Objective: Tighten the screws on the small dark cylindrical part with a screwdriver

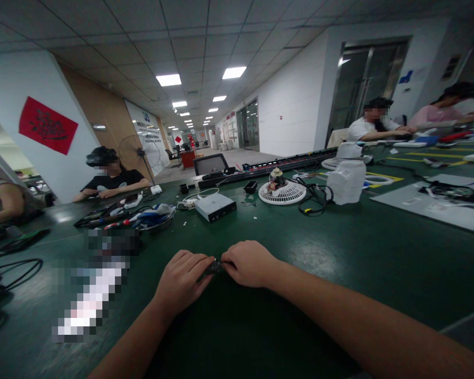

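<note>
Both hands meet over the near middle of the green table (292, 337). My left hand (184, 279) is closed, its thumb and fingers pinching a small dark piece with a shiny spot (214, 267). From the other side my right hand (248, 264) comes up to the same piece, fingertips pressed together at its edge. The piece is mostly covered by fingers, and its kind cannot be made out. Beyond the hands lies a silver, box-shaped optical disc drive (215, 206) with a black front.
A white fan grille (282, 193) with a motor and a white fan housing (345, 181) stand behind to the right. Tools and a blue-white cloth (152, 217) lie left. A white board (438, 202) holds cables. Across the table sits a person (114, 176); others work at far right.
</note>
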Demonstrator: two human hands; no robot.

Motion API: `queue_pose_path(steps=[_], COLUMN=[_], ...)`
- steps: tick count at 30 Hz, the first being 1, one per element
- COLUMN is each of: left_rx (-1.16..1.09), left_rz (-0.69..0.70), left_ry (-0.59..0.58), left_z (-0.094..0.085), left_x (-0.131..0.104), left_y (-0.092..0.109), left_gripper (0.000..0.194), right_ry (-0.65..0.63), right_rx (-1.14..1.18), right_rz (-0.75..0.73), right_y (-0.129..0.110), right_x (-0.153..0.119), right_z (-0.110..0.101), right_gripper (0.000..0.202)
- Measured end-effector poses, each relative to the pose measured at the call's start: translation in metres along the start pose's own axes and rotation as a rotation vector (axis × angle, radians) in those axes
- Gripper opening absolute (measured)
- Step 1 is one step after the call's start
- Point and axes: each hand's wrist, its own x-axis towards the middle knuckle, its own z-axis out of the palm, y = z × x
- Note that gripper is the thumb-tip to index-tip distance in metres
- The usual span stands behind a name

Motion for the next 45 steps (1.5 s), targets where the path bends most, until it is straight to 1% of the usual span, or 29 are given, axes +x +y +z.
queue_pose_path(steps=[4,6,8,11,14,17,23,27,34,36,39,41,43,45], left_rx=[-0.002,-0.013,-0.023,-0.036,-0.037,-0.038,-0.026,-0.007,0.003,0.008,0.016,0.017,0.02,0.02], left_rz=[0.006,0.008,0.005,0.01,0.007,0.012,0.056,0.019,-0.074,-0.103,-0.169,-0.206,-0.229,-0.244], left_ry=[-0.022,-0.005,0.016,0.026,-0.003,-0.029,-0.024,-0.033,-0.042,-0.055,-0.08,-0.087,-0.086,-0.086], left_z=[0.001,0.001,0.0,-0.001,-0.001,0.0,-0.001,-0.001,-0.002,-0.001,0.001,0.002,0.002,0.002], left_x=[0.001,0.001,0.002,0.002,0.001,0.001,0.003,0.002,0.002,0.002,0.001,0.0,0.0,-0.001], left_y=[0.0,0.001,0.001,0.002,0.002,0.002,0.003,0.003,0.002,0.001,0.0,-0.001,-0.002,-0.003], left_gripper=[0.021,0.021,0.021,0.02,0.02,0.021,0.018,0.02,0.025,0.026,0.023,0.022,0.023,0.024], right_ry=[-0.023,-0.014,0.007,0.033,0.048,0.017,-0.033,-0.001,0.054,0.044,-0.039,-0.086,-0.077,-0.027], right_rx=[-0.012,0.005,0.019,0.013,-0.011,-0.016,-0.029,-0.014,0.09,0.117,0.144,0.153,0.161,0.186], right_rz=[-0.071,-0.101,-0.097,-0.038,0.097,0.204,0.209,0.161,0.154,0.146,0.129,0.126,0.127,0.13], right_y=[0.001,0.001,0.0,-0.002,-0.003,-0.003,-0.003,-0.006,-0.005,-0.003,-0.001,0.001,0.002,0.004], right_x=[-0.001,-0.002,-0.002,0.0,0.002,0.003,0.003,0.002,-0.001,-0.001,0.0,0.0,0.001,0.002], right_z=[-0.002,-0.003,-0.003,-0.002,-0.001,-0.002,-0.002,-0.002,-0.001,0.0,0.001,0.001,0.001,0.002], right_gripper=[0.027,0.029,0.034,0.038,0.039,0.04,0.042,0.043,0.041,0.039,0.036,0.028,0.02,0.018])
